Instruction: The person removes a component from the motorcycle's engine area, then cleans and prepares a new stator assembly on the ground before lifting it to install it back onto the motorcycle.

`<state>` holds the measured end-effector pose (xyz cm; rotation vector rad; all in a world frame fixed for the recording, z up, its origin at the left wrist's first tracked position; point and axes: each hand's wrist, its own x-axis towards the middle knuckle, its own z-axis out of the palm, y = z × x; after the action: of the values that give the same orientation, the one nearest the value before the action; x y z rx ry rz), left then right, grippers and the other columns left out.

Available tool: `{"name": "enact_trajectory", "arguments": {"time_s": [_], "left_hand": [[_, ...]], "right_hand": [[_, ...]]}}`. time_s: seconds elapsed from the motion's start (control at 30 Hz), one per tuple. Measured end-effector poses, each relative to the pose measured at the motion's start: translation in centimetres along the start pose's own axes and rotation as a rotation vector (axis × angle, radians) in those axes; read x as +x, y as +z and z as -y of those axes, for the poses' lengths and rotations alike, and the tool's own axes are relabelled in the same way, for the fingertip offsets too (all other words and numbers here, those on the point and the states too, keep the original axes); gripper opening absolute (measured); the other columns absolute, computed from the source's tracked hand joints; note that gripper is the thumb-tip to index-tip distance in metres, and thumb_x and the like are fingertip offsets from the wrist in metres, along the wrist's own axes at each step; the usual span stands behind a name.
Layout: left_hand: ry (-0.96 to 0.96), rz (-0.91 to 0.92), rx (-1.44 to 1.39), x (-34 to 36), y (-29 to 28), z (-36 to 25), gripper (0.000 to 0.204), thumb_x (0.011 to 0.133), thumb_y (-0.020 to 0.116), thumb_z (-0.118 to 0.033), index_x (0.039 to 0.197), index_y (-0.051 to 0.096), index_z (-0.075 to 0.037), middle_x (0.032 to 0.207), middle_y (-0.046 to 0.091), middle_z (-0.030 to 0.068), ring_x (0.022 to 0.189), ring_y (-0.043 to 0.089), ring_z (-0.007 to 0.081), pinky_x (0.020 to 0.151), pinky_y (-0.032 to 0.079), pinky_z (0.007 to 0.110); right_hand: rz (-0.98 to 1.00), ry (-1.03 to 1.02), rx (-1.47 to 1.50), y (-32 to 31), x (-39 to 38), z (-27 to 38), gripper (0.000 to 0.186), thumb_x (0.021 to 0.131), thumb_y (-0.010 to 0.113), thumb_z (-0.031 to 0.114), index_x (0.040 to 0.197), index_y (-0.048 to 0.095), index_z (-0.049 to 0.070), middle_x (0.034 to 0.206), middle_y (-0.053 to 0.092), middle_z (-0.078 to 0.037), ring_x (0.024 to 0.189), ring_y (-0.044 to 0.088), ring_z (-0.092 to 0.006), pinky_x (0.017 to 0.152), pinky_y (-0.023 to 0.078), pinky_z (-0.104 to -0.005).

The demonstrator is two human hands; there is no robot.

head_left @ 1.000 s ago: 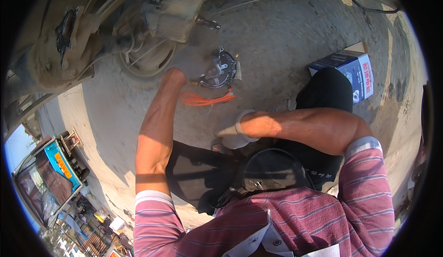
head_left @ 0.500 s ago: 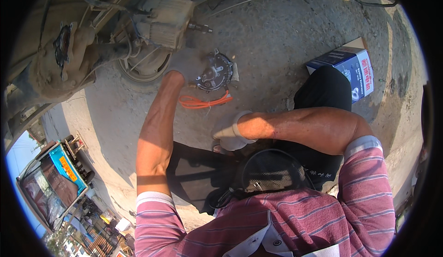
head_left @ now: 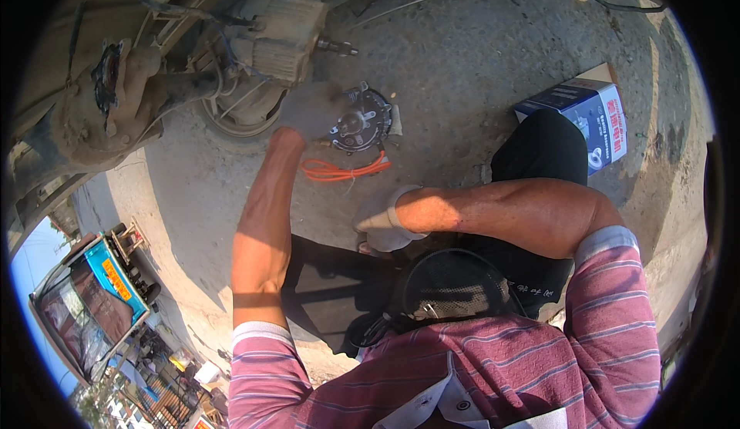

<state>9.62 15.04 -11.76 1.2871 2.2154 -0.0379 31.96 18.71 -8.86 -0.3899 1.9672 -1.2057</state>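
Note:
My left hand (head_left: 308, 111), in a grey glove, reaches forward beside a round dark brake backing plate (head_left: 368, 124) lying on the ground. The fingers are blurred, so their grip is unclear. A coiled orange cable (head_left: 339, 171) lies at the plate's near side, close under my wrist. Ahead of that hand a ribbed, dusty motor housing (head_left: 281, 32) hangs with a splined shaft (head_left: 337, 47) sticking out to the right. My right hand (head_left: 381, 219), also gloved, rests low between my knees, palm side down. Its fingertips bend out of sight, and I see nothing held in it.
Behind my left hand stands a wheel (head_left: 243, 109) under the axle (head_left: 181, 90). A blue and white cardboard box (head_left: 582, 121) sits open beside my right knee. A black cable (head_left: 617, 5) hangs at the far right. Further off left is a blue three-wheeled vehicle (head_left: 116, 282).
My left hand has shifted slightly and still looks smeared by motion. The view has moved a little. My right hand, the brake plate and the cable stay in place.

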Motion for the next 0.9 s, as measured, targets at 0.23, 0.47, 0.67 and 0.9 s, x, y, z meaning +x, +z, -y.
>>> {"name": "enact_trajectory", "arguments": {"time_s": [0.23,0.47,0.67,0.9], "left_hand": [[0.043,-0.121,-0.176,-2.6,-0.9,-0.3,0.047,0.098,0.063,-0.043,0.108,0.076,0.001,0.101,0.075,0.0245,0.096,0.072,0.0426,0.084,0.055,0.049],[-0.157,-0.188,-0.743,-7.6,1.2,0.1,0.033,0.105,0.067,-0.027,0.111,0.072,0.005,0.086,0.077,0.0159,0.062,0.069,0.0166,0.056,0.054,0.030],[-0.286,-0.204,-1.337,-11.2,7.4,-5.0,0.029,0.110,0.060,-0.023,0.116,0.071,0.003,0.093,0.078,0.0138,0.069,0.071,0.0184,0.058,0.056,0.030],[-0.702,-0.126,-1.615,-8.6,9.5,-8.1,0.030,0.112,0.056,-0.026,0.116,0.071,0.000,0.099,0.077,0.0130,0.076,0.073,0.0213,0.063,0.059,0.035]], "right_hand": [[0.162,0.053,-0.096,-1.9,-0.4,1.3,0.051,0.083,0.073,0.024,0.132,0.069,0.012,0.130,0.072,-0.013,0.118,0.071,-0.0365,0.093,0.059,-0.0489],[-0.023,0.088,0.010,-0.4,-0.7,0.6,0.032,0.096,0.067,0.033,0.116,0.075,0.010,0.113,0.075,-0.016,0.102,0.072,-0.0354,0.088,0.057,-0.0466],[0.068,0.004,0.120,2.9,1.3,-1.7,0.025,0.096,0.065,0.026,0.116,0.074,0.012,0.110,0.074,-0.012,0.102,0.071,-0.0317,0.088,0.056,-0.0440],[0.057,-0.048,0.035,3.4,1.1,-1.9,0.023,0.096,0.064,0.021,0.116,0.072,0.014,0.108,0.075,-0.009,0.101,0.071,-0.0304,0.087,0.056,-0.0423]]}}
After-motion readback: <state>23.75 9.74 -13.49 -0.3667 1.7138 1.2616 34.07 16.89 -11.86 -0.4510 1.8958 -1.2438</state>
